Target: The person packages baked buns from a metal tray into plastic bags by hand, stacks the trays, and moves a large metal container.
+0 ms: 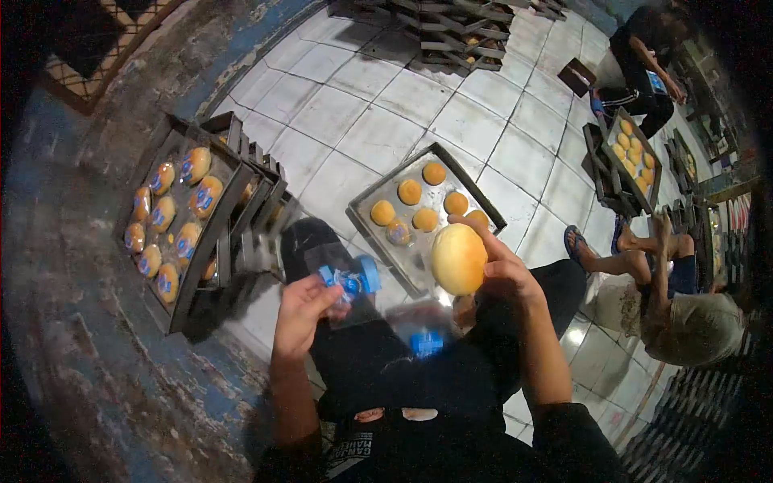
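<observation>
My left hand (304,310) pinches a clear plastic bag (352,283) with blue print, held up over my left leg. In my right hand (509,274) is a round golden bun (459,259), gripped from its right side and bare of any wrapping. Just beyond the hands, a metal tray (366,201) on the floor carries several unwrapped buns, and one bun in clear wrap (399,232) lies near its front. Another blue-printed plastic bag (427,344) rests in my lap; its clear edges are hard to make out.
At the left, stacked trays (221,233) hold several wrapped buns with blue print. More dark trays (463,36) stand stacked at the back. To the right, a co-worker (684,314) sits near a tray of buns (634,161), with another person (648,60) farther back.
</observation>
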`<state>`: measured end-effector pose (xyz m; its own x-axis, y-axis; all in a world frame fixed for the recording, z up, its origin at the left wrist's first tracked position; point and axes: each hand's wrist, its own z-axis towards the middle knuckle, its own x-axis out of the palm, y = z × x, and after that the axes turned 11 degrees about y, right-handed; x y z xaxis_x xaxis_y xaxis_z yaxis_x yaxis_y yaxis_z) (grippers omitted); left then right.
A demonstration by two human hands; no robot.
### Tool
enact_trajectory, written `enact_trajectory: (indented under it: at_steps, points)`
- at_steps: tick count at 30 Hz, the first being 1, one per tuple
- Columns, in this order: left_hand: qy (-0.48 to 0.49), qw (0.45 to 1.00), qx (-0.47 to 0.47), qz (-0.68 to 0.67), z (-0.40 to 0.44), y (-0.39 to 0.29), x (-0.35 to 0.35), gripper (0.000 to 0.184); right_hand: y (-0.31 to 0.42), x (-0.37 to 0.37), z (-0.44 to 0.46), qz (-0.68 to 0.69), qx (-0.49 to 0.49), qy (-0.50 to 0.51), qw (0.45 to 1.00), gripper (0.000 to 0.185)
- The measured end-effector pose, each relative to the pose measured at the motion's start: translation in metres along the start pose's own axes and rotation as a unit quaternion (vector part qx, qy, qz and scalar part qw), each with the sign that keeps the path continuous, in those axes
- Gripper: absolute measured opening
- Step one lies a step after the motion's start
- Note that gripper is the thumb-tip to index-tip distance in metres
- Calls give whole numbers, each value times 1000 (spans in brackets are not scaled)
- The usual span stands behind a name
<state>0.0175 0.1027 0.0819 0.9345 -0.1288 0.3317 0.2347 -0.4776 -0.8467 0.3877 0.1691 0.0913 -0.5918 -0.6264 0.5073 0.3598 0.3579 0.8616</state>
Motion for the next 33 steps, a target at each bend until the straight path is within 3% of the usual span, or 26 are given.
enact_trajectory:
  at_steps: [4, 6, 8, 10, 12, 14, 15, 16, 19, 20, 22, 23, 24, 26, 27, 29, 30, 32, 33]
  points:
    - [2, 1000, -30, 8, -11, 5, 18, 22, 4, 21, 0, -35, 23, 41, 998, 104]
    - [20, 999, -25, 0, -14, 12, 27, 29, 9, 47, 4, -204, 50, 19, 978, 104]
    - [37, 999, -20, -7, -19, 10, 32, 36, 14, 56, 0, -252, 50, 32, 966, 101]
    - [139, 989, -35, -16, -30, -3, 38, 55, 38, 72, 0, -300, 95, -1, 949, 96]
    - [198, 979, -44, 0, -29, -4, 39, 60, 50, 80, -3, -296, 97, -16, 950, 87]
    - [309, 949, -60, 29, -26, -5, 40, 70, 53, 83, -3, -333, 150, 52, 929, 92]
    - [344, 931, -85, 84, -23, -16, 50, 70, 63, 96, 1, -380, 191, 44, 904, 81]
    - [342, 932, -85, 82, -21, -13, 53, 70, 67, 101, 2, -379, 193, 46, 904, 81]
    - [373, 923, -81, 51, -20, -6, 55, 72, 73, 104, 2, -566, 62, 92, 817, 61]
    - [374, 922, -84, 49, -21, -7, 56, 72, 73, 105, 2, -564, 64, 90, 818, 61]
    - [407, 909, -68, 55, -22, -6, 59, 73, 74, 111, 2, -517, 104, 197, 826, 64]
    - [409, 908, -71, 54, -21, -3, 60, 73, 75, 119, 3, -498, 125, 227, 828, 52]
    - [417, 906, -54, 43, -20, 1, 62, 73, 73, 120, 6, -496, 126, 224, 829, 52]
    - [426, 903, -38, 30, -20, 8, 65, 72, 74, 118, 12, -525, 163, 273, 789, 36]
    - [372, 927, -24, 44, -20, 10, 67, 82, 73, 120, 12, -525, 164, 271, 790, 36]
    - [257, 963, 36, 70, -19, 24, 67, 95, 75, 121, 14, -665, 157, 198, 703, 28]
    - [257, 963, 39, 70, -15, 29, 70, 95, 76, 123, 17, -727, 151, 161, 650, 25]
    - [111, 974, -66, -185, -11, 37, 75, 85, 56, 143, 22, -839, 139, 131, 509, 28]
    - [161, 927, -83, -329, -10, 29, 77, 82, 33, 146, 22, -846, 89, 129, 510, 31]
